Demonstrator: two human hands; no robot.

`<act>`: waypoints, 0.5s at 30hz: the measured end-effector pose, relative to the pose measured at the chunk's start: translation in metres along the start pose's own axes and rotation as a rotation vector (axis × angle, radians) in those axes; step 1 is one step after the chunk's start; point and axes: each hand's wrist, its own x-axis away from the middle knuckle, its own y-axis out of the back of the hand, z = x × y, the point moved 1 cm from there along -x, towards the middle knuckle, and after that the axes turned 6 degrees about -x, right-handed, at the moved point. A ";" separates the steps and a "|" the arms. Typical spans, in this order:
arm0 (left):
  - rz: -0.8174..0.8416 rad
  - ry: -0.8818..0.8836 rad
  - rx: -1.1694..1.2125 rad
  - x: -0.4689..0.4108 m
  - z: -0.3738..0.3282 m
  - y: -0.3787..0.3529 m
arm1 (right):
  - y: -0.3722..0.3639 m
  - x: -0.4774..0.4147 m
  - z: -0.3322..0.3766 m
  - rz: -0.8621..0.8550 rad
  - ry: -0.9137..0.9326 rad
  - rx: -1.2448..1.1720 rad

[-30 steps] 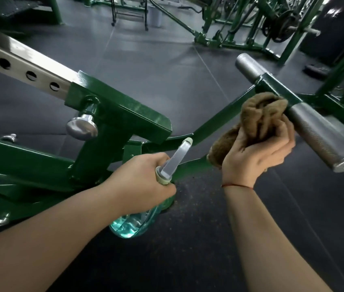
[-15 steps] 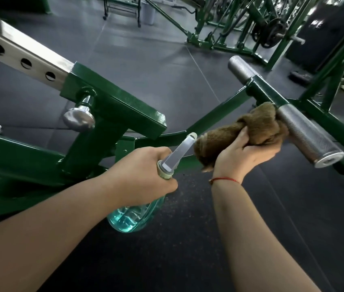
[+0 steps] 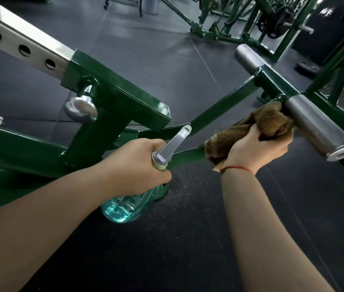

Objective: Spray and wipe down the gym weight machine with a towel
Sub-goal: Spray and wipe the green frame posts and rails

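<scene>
Wiping was mid-way: the right hand [image 3: 255, 148] gripped the towel [image 3: 257, 125] under the handle [image 3: 316, 125], the left hand [image 3: 139, 163] clutched the bottle [image 3: 124, 207], and most of the frame [image 3: 112, 89] looked untouched.

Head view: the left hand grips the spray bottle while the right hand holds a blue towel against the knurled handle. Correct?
The towel is brown, not blue, as the head view shows. The left hand does grip the spray bottle, and the right hand holds the towel against the knurled handle.
</scene>
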 end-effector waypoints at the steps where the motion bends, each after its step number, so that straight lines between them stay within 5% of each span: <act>1: 0.006 0.003 0.002 0.000 0.001 -0.001 | -0.001 0.001 -0.001 0.006 -0.002 -0.001; 11: 0.038 0.154 -0.137 -0.010 0.031 -0.021 | 0.005 0.083 -0.055 0.232 -0.400 0.123; 15: 0.045 0.185 -0.205 -0.008 0.048 -0.020 | 0.005 0.058 -0.049 0.089 -0.191 0.027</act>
